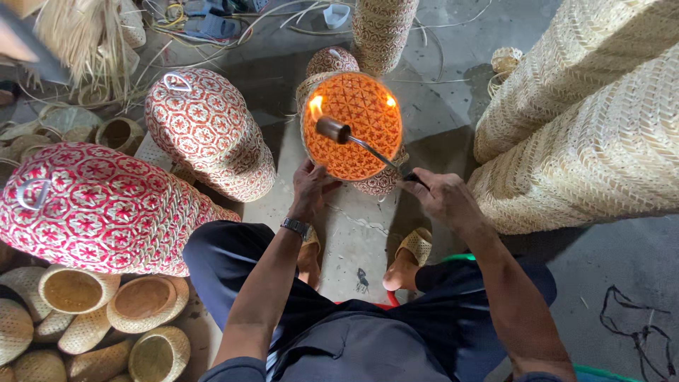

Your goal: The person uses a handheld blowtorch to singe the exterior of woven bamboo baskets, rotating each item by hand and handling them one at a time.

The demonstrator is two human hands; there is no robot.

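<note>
the left hand [309, 187] grips the lower rim of one round woven basket [353, 124], tilted so its inside faces up, glowing orange. the right hand [444, 198] is closed on the handle of one metal torch [353, 138], whose nozzle sits over the basket's inside; two small flames show at the rim. left of the left hand stand two stacks of red-and-white baskets [209, 131]. right of the right hand stand two tall plain woven stacks [587, 120].

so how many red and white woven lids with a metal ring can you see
2. One lid lies at the left edge above the plain baskets; the other lid sits left of the flame-lit basket. More may be hidden out of frame.
</note>
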